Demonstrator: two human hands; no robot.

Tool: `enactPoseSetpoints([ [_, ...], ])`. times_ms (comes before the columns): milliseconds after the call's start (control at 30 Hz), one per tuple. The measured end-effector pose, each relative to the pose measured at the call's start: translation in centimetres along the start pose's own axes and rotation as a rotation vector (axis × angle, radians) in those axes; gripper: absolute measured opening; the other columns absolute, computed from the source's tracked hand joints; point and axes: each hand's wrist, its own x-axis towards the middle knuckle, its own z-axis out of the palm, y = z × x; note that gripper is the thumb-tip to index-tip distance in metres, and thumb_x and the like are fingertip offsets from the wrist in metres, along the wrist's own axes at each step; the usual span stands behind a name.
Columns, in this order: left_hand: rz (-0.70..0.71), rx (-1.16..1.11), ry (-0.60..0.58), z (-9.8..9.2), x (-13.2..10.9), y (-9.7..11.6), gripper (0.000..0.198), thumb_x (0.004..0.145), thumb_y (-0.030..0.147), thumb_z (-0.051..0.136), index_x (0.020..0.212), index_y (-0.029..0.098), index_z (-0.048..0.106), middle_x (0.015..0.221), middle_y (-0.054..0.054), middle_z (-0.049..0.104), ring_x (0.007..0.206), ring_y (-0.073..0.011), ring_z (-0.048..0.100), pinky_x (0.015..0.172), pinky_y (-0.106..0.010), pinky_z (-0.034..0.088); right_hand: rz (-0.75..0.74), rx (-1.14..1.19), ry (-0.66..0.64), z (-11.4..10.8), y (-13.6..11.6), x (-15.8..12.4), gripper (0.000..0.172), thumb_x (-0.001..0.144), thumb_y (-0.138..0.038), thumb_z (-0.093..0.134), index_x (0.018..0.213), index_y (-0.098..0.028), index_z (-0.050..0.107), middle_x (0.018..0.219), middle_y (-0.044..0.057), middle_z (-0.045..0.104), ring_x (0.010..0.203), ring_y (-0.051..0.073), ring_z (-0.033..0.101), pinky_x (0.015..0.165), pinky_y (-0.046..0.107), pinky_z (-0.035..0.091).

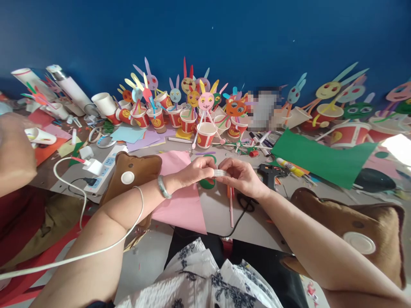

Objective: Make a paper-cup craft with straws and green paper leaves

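Between the fingertips of my left hand (pixel 203 168) and my right hand (pixel 239 175) is a small whitish, partly see-through strip (pixel 220 173). Both hands are closed on it, one at each end; its exact kind is not plain. Under my left fingers lies a green paper disc (pixel 207 184). A pink paper sheet (pixel 180 192) spreads beneath my left wrist. Just below my right hand, pinkish-red sticks (pixel 231 209) lie on the grey table. A black glue gun (pixel 271 174) rests to the right of my right hand.
Behind my hands stand several red-and-white paper cups (pixel 206 136) with paper rabbit figures. A power strip (pixel 107 171) and a brown cushion (pixel 136 164) lie left; green paper (pixel 324 156) and another cushion (pixel 349 226) lie right. A white cable (pixel 96 252) crosses my left arm. A co-worker's arm (pixel 16 154) is at far left.
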Motion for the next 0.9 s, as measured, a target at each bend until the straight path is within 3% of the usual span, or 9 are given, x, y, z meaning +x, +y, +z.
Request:
enactPoseSetpoints([
  [133,0.039,-0.024,0.018,0.1,0.0,0.1,0.017,0.074,0.029,0.063,0.080,0.016,0.054,0.070,0.004,0.051,0.061,-0.0079,0.053,0.056,-0.020,0.044,-0.009,0.052,0.003,-0.2,0.0,0.1,0.037,0.072,-0.046,0.088,0.079,-0.019,0.064,0.081,0.003,0.064,0.074,0.016,0.060,0.066,0.029,0.048],
  [300,0.018,0.052,-0.003,0.1,-0.1,0.1,0.028,0.076,0.037,0.070,0.079,0.016,0.051,0.069,0.004,0.052,0.062,-0.0105,0.060,0.053,-0.019,0.043,-0.012,0.032,-0.003,0.1,-0.1,0.1,0.039,0.066,-0.045,0.091,0.078,-0.019,0.065,0.080,0.002,0.064,0.075,0.016,0.059,0.066,0.029,0.048],
  [567,-0.042,-0.022,-0.035,-0.3,-0.1,0.2,0.025,0.071,0.031,0.069,0.079,0.016,0.051,0.074,0.001,0.060,0.065,-0.0128,0.067,0.058,-0.023,0.053,0.002,0.100,-0.033,0.3,-0.9,0.0,0.032,0.069,-0.039,0.090,0.076,-0.019,0.066,0.080,0.002,0.066,0.070,0.013,0.060,0.062,0.026,0.050],
  [733,-0.040,-0.061,-0.035,-0.2,-0.1,0.4,0.023,0.068,0.029,0.069,0.079,0.015,0.054,0.073,0.000,0.063,0.066,-0.0145,0.068,0.056,-0.022,0.051,0.011,0.122,-0.035,0.3,-0.9,0.0,0.033,0.068,-0.040,0.091,0.076,-0.019,0.065,0.078,0.002,0.066,0.070,0.015,0.061,0.062,0.028,0.053],
  [900,0.038,-0.137,0.005,0.1,-0.1,0.7,0.014,0.067,0.022,0.063,0.078,0.014,0.058,0.073,0.001,0.062,0.064,-0.0099,0.061,0.059,-0.022,0.053,-0.014,0.168,0.013,-0.1,-1.0,0.1,0.035,0.068,-0.039,0.091,0.078,-0.019,0.064,0.079,0.001,0.067,0.069,0.014,0.061,0.061,0.027,0.051],
])
